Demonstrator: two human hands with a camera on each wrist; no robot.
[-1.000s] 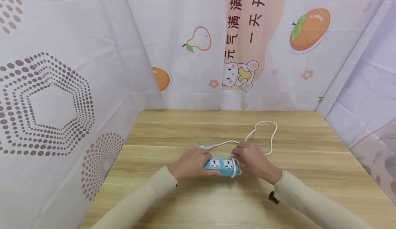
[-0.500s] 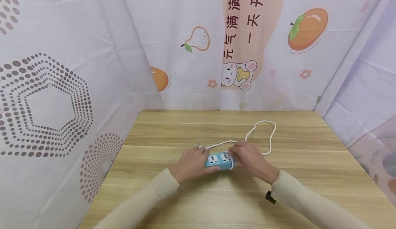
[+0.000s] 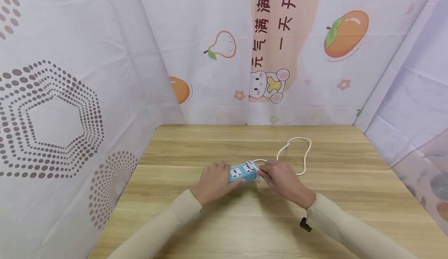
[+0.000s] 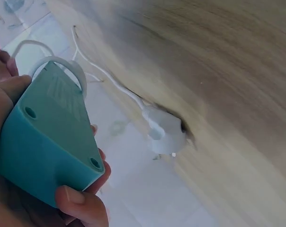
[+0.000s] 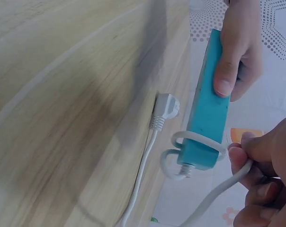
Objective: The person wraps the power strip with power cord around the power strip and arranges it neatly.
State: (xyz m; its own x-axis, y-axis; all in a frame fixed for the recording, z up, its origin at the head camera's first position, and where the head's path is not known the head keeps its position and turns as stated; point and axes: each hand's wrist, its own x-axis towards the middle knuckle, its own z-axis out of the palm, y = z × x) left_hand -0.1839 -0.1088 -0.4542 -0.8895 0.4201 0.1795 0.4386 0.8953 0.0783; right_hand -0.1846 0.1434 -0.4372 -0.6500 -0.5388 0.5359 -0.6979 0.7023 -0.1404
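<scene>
My left hand (image 3: 214, 182) grips the left end of a light-blue power strip (image 3: 249, 177) with white outlets on top. The right wrist view shows the strip (image 5: 210, 111) held above the table, a white cord (image 5: 200, 137) looped once around its cord end. Beside that end, my right hand (image 3: 284, 179) pinches the cord between thumb and fingers. Farther on, the cord (image 3: 308, 154) lies in a loose loop on the table. Its white plug (image 4: 164, 130) rests on the tabletop in the left wrist view; in the head view it is hidden.
The wood-grain table (image 3: 217, 228) ends at the back against a printed white curtain (image 3: 199, 14). More curtains hang at the left (image 3: 115, 76) and right (image 3: 413, 107). A small black item (image 3: 305, 224) hangs by the right sleeve.
The strip has moved leftward and away from the body, turning slightly, with both hands following. A strand of cord now crosses over its top near the right hand. The plug has gone out of sight.
</scene>
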